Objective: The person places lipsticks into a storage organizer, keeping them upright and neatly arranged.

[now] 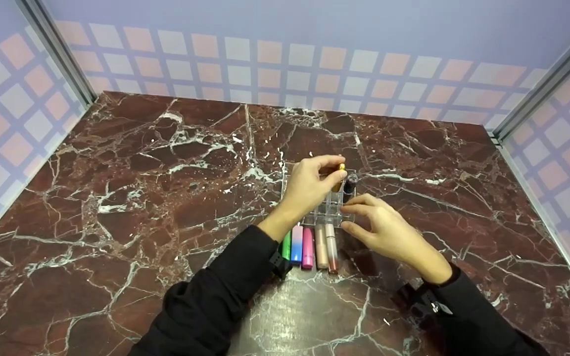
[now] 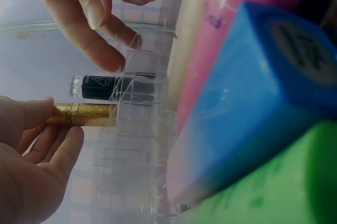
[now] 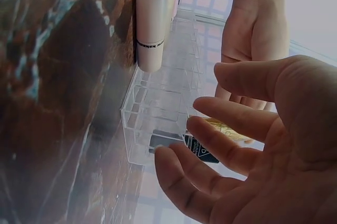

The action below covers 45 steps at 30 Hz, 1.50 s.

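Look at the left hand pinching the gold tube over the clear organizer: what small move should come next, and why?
Probably lower the gold tube fully into its cell, then release. The left hand pinches its top, the tube's lower end already sits inside the clear organizer beside the dark tube, and the right hand, fingers straight, rests at the organizer's near edge.

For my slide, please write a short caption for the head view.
Left hand lowers a gold tube into a clear organizer steadied by the right hand.
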Each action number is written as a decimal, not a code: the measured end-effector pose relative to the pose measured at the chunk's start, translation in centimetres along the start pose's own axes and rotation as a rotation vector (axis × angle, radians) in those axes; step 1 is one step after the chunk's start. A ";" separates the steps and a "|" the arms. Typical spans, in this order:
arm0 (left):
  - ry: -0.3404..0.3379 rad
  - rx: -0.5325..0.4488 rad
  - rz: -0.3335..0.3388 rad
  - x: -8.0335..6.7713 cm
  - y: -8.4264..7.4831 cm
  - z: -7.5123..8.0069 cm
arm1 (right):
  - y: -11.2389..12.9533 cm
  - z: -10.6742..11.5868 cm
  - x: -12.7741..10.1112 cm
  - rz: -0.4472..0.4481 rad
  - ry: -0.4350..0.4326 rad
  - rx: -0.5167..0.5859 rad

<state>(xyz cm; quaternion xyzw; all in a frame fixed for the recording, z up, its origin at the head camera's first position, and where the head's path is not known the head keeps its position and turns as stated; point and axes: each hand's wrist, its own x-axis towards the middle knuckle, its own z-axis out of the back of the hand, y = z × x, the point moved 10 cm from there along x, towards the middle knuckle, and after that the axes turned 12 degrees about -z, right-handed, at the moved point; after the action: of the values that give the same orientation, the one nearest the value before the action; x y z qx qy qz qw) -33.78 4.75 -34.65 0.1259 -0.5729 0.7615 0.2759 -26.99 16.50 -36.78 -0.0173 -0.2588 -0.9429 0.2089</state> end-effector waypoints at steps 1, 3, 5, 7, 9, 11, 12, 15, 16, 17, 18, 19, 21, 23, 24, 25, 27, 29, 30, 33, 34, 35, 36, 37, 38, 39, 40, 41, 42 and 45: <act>0.005 0.012 -0.001 0.0 0.1 -0.1 | 0.1 -0.1 0.0 0.005 0.004 -0.009; 0.015 0.037 0.001 -0.2 0.2 -0.2 | 0.1 -0.2 -0.1 0.011 0.015 -0.020; 0.029 0.059 0.009 -0.3 0.4 -0.4 | 0.2 -0.3 -0.2 0.013 0.029 -0.022; 0.041 0.062 0.019 -0.4 0.6 -0.5 | 0.2 -0.4 -0.3 0.014 0.040 -0.025; 0.050 0.057 0.026 -0.6 0.8 -0.7 | 0.2 -0.5 -0.3 0.015 0.045 -0.025; 0.052 0.048 0.030 -0.7 0.9 -0.8 | 0.2 -0.6 -0.4 0.019 0.046 -0.026; 0.050 0.044 0.029 -0.7 0.9 -0.8 | 0.3 -0.6 -0.4 0.022 0.047 -0.027; 0.040 0.045 0.022 -0.9 1.0 -0.8 | 0.4 -0.6 -0.4 0.032 0.050 -0.026; 0.036 0.043 0.022 -0.9 1.0 -0.8 | 0.4 -0.6 -0.4 0.036 0.051 -0.026; 0.032 0.042 0.021 -1.0 1.0 -0.7 | 0.4 -0.7 -0.4 0.040 0.052 -0.027; 0.029 0.040 0.022 -1.0 1.0 -0.7 | 0.5 -0.7 -0.4 0.045 0.052 -0.028; 0.028 0.040 0.022 -1.0 1.1 -0.7 | 0.5 -0.6 -0.4 0.051 0.052 -0.029; 0.027 0.048 0.024 -1.1 1.1 -0.7 | 0.6 -0.6 -0.5 0.062 0.048 -0.029; 0.029 0.075 0.023 -1.2 1.0 -0.7 | 0.6 -0.6 -0.5 0.071 0.048 -0.028; 0.032 0.090 0.023 -1.2 1.0 -0.7 | 0.7 -0.6 -0.5 0.073 0.048 -0.027; 0.033 0.103 0.021 -1.3 1.0 -0.7 | 0.7 -0.6 -0.6 0.073 0.050 -0.026; 0.035 0.120 0.019 -1.3 0.9 -0.8 | 0.6 -0.7 -0.6 0.066 0.059 -0.025; 0.036 0.116 0.019 -1.3 0.9 -0.9 | 0.5 -0.7 -0.6 0.056 0.071 -0.025; 0.036 0.113 0.018 -1.3 0.9 -0.9 | 0.4 -0.7 -0.5 0.051 0.075 -0.027; 0.037 0.107 0.020 -1.4 0.9 -1.0 | 0.3 -0.7 -0.5 0.040 0.085 -0.030; 0.037 0.104 0.019 -1.4 0.9 -1.0 | 0.3 -0.7 -0.5 0.038 0.087 -0.030; 0.037 0.105 0.020 -1.4 0.9 -1.0 | 0.3 -0.7 -0.5 0.037 0.088 -0.031; 0.038 0.105 0.021 -1.4 0.9 -1.0 | 0.3 -0.7 -0.5 0.035 0.088 -0.030; 0.038 0.103 0.022 -1.4 0.9 -1.0 | 0.3 -0.7 -0.5 0.034 0.089 -0.030; 0.039 0.102 0.023 -1.4 0.9 -1.1 | 0.3 -0.7 -0.5 0.033 0.089 -0.030; 0.039 0.102 0.024 -1.4 0.9 -1.1 | 0.3 -0.8 -0.5 0.032 0.090 -0.030; 0.040 0.103 0.023 -1.4 0.8 -1.1 | 0.2 -0.7 -0.5 0.031 0.091 -0.031; 0.041 0.107 0.022 -1.4 0.8 -1.1 | 0.2 -0.8 -0.5 0.030 0.091 -0.031; 0.041 0.105 0.021 -1.4 0.8 -1.1 | 0.2 -0.8 -0.5 0.031 0.091 -0.031; 0.040 0.107 0.017 -1.4 0.7 -1.1 | 0.2 -0.7 -0.5 0.032 0.090 -0.033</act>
<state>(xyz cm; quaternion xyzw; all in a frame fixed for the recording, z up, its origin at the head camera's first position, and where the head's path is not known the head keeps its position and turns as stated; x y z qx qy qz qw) -32.92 5.27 -36.30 0.1203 -0.5269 0.7956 0.2738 -26.36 16.16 -37.39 0.0176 -0.2333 -0.9435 0.2349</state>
